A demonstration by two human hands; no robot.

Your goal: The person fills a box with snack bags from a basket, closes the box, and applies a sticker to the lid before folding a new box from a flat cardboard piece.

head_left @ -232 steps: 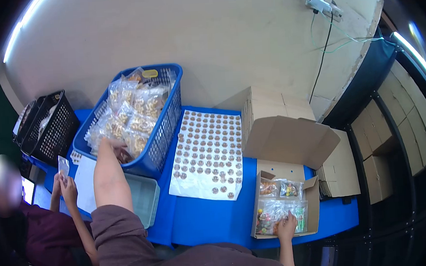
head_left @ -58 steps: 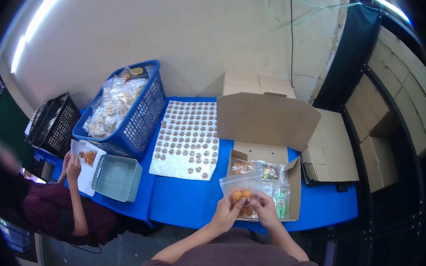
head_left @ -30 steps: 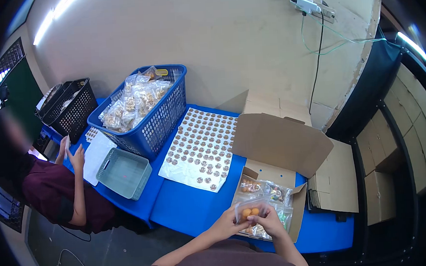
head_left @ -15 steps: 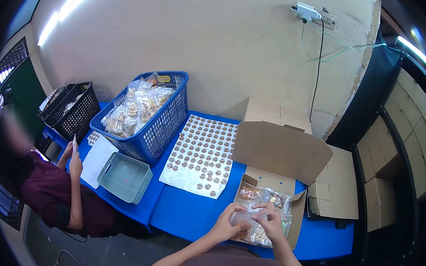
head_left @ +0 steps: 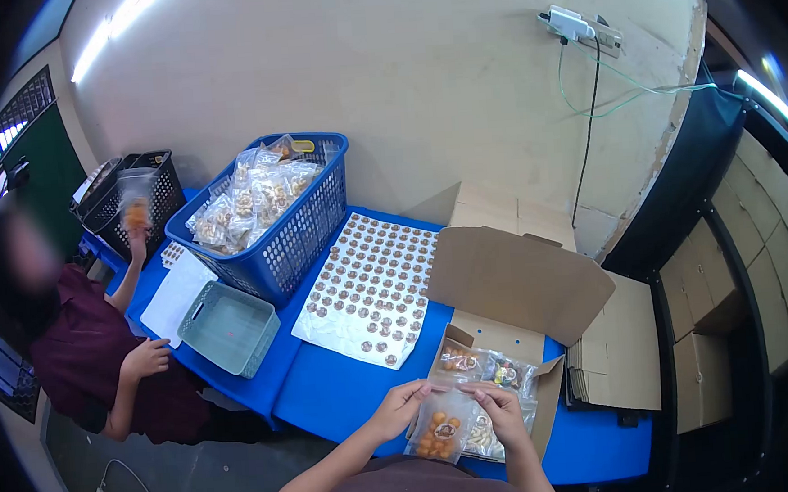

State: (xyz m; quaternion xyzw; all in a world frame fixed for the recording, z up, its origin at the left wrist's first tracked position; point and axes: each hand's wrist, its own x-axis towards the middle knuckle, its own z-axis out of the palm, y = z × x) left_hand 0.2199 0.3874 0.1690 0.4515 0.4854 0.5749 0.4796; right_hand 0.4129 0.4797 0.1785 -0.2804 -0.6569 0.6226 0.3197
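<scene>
A clear zip bag of round orange snack balls, with a round sticker on its front, hangs between my two hands. My left hand pinches the left end of its top edge. Closed on the other end of that edge is my right hand. Behind and below the bag lies an open cardboard box with its lid raised. Inside the box are another bag of orange balls, a bag with mixed dark and coloured contents and a bag of pale curved snacks, partly hidden by my hands.
A sheet of round stickers lies left of the box. Beyond it are a blue basket full of snack bags and a green-grey tray. A co-worker at left holds up a bag. Folded cardboard boxes are stacked right.
The bag in my hands now hangs down, showing its orange contents and sticker; my hands have spread slightly along its top. The co-worker has raised a bag with one hand and lowered the other.
</scene>
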